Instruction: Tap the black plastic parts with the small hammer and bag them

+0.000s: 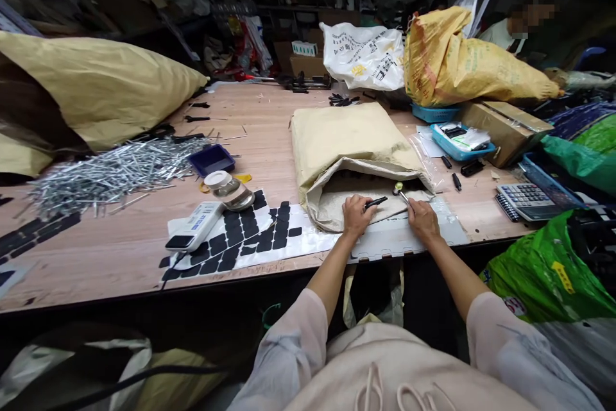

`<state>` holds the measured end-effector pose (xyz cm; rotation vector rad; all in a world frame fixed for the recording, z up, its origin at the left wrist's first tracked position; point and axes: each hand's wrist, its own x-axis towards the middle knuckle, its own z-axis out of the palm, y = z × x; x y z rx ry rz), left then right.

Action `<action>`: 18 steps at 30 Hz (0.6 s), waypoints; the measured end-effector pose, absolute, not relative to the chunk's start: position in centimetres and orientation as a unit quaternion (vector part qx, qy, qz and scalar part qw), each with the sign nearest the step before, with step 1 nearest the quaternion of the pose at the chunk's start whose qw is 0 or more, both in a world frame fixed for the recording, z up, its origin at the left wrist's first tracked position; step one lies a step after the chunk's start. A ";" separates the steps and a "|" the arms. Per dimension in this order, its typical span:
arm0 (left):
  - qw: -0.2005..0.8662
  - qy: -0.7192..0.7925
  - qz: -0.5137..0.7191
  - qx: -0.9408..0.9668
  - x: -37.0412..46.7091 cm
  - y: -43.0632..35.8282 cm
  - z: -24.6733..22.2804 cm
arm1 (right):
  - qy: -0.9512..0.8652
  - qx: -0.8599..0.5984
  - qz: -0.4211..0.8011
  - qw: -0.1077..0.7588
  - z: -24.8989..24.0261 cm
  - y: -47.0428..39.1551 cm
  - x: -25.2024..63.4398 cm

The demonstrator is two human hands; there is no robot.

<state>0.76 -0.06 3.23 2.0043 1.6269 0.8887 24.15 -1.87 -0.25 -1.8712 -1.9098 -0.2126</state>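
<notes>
My left hand [357, 215] rests on the mouth of an open beige sack [346, 142] and grips a thin black rod [376, 202] that points to the right. My right hand [423, 218] lies beside it and holds a small metal tool with a yellowish round tip [399, 190]. Both hands sit at the near edge of the wooden table [269, 161], above a grey plastic sheet [409, 241]. The inside of the sack is dark and its contents are not clear.
A sheet of black square pads [250, 234], a white handheld device [195, 226] and a small jar [227, 188] lie to the left. A heap of metal rods [110, 170], a blue tray [210, 159], a calculator [529, 196], sacks and boxes crowd the table. Another person [510, 29] sits at the far right.
</notes>
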 end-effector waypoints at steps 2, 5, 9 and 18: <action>0.170 0.549 0.369 0.731 0.2 -3.2 3.5 | -0.694 -0.679 -0.074 0.226 -0.3 -1.8 24.0; 0.139 0.470 0.384 0.782 -1.2 -9.4 2.4 | -0.690 -0.685 -0.065 0.225 -0.3 -1.8 24.0; 0.114 0.435 0.353 0.821 -2.1 -15.8 -0.2 | -0.686 -0.692 -0.048 0.221 -0.1 -1.8 23.9; 0.146 0.566 0.362 0.726 2.3 -3.1 2.2 | -0.689 -0.678 -0.040 0.251 -0.4 -1.8 23.8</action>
